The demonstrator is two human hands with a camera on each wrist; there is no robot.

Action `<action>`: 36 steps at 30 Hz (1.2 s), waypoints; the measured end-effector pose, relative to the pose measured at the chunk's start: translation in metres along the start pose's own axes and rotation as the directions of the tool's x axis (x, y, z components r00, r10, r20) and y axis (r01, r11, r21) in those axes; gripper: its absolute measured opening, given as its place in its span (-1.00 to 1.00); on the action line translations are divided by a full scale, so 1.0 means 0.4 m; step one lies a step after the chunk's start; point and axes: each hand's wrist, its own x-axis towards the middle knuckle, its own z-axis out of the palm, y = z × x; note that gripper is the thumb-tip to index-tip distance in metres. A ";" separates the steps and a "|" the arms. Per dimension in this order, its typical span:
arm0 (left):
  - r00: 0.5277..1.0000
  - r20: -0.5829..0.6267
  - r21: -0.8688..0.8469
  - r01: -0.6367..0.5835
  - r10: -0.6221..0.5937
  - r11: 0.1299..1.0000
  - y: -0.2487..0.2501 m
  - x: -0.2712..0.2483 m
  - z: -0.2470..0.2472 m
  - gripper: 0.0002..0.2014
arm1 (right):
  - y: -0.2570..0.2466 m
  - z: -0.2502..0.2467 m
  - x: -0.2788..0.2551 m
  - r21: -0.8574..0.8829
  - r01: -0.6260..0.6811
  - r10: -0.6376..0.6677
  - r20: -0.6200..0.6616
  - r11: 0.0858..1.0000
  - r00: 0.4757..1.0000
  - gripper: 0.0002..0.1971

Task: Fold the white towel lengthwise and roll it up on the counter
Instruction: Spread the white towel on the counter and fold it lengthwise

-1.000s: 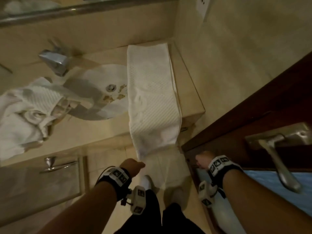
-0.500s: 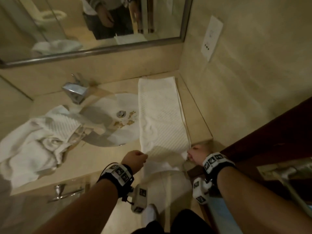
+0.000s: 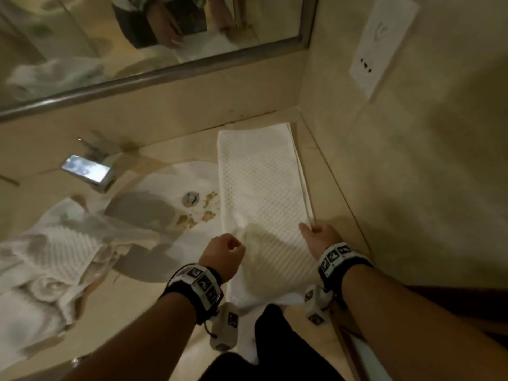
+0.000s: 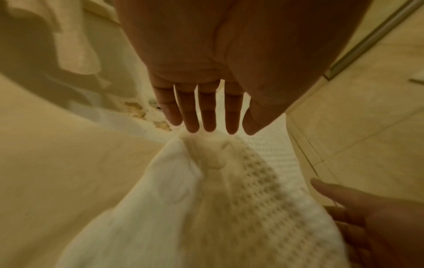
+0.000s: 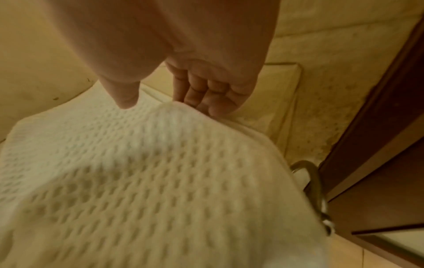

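Observation:
The white waffle towel [image 3: 261,182] lies folded in a long strip on the beige counter [image 3: 123,312], running from the back wall to the front edge beside the right wall. Its near end is lifted between my hands. My left hand [image 3: 225,251] grips the towel's left edge; in the left wrist view the towel [image 4: 229,208] bunches up to that hand's fingertips [image 4: 206,127]. My right hand [image 3: 319,237] pinches the right edge. In the right wrist view its thumb lies on top of the towel [image 5: 137,172] and its fingers [image 5: 195,96] reach under the edge.
A white sink basin [image 3: 154,210] with brown specks near the drain sits left of the towel, with a chrome faucet [image 3: 88,171] behind it. Crumpled white towels [image 3: 49,265] lie at far left. A mirror [image 3: 137,37] is above; a dark wooden door [image 5: 378,145] stands at right.
Both hands rose from the towel's hanging end below the counter edge and moved forward over the counter, carrying that end up. The view tilted up towards the mirror.

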 end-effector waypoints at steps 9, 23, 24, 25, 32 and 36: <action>0.993 0.102 0.350 -0.086 0.054 0.933 0.048 0.132 0.024 -0.66 | -0.038 -0.009 0.087 -0.206 0.007 -0.017 -0.045 0.978 0.999 -0.34; 0.998 0.036 -0.192 0.049 -0.043 0.980 0.043 0.289 -0.031 -0.78 | -0.284 -0.010 0.241 -0.204 0.115 -0.148 -0.152 0.972 0.977 -0.58; 0.998 0.043 -0.231 0.052 -0.043 0.972 0.045 0.298 -0.031 -0.77 | -0.303 -0.004 0.252 -0.172 0.087 -0.111 -0.131 0.981 0.985 -0.56; 0.997 0.054 -0.258 0.065 -0.052 0.964 0.048 0.305 -0.033 -0.76 | -0.320 0.001 0.260 -0.142 0.063 -0.077 -0.099 0.988 0.992 -0.56; 0.993 0.088 -0.315 0.101 -0.077 0.944 0.049 0.342 -0.031 -0.78 | -0.352 0.010 0.305 -0.198 0.080 -0.124 -0.219 0.977 0.968 -0.53; 0.989 0.094 -0.396 0.141 -0.113 0.907 0.039 0.348 -0.035 -0.74 | -0.361 0.000 0.322 -0.271 0.000 -0.075 -0.265 0.963 0.961 -0.59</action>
